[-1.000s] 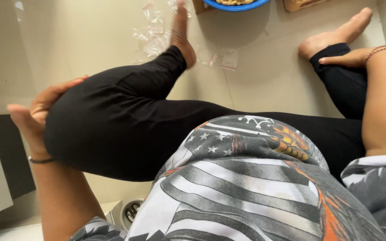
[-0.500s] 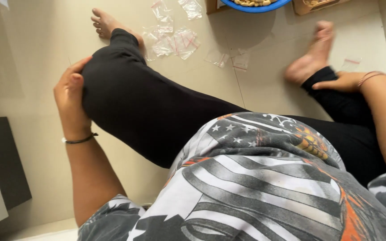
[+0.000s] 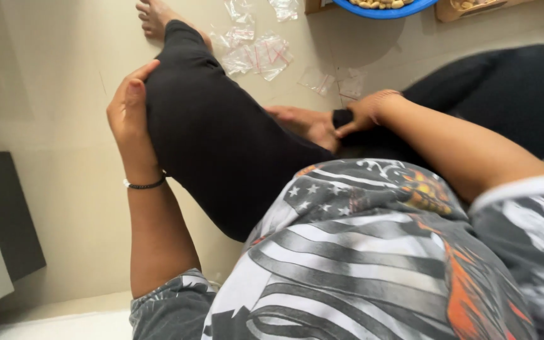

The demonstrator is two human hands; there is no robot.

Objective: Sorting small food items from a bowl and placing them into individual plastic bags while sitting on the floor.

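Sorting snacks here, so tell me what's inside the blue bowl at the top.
The blue bowl holds pale, nut-like pieces along its near edge. The picture's top edge cuts off the rest of the bowl, so how full it is cannot be seen.

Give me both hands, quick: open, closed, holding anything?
Left hand: open, cupped against the black trouser leg, holding nothing.
Right hand: fingers pinched on the trouser cuff beside the foot.
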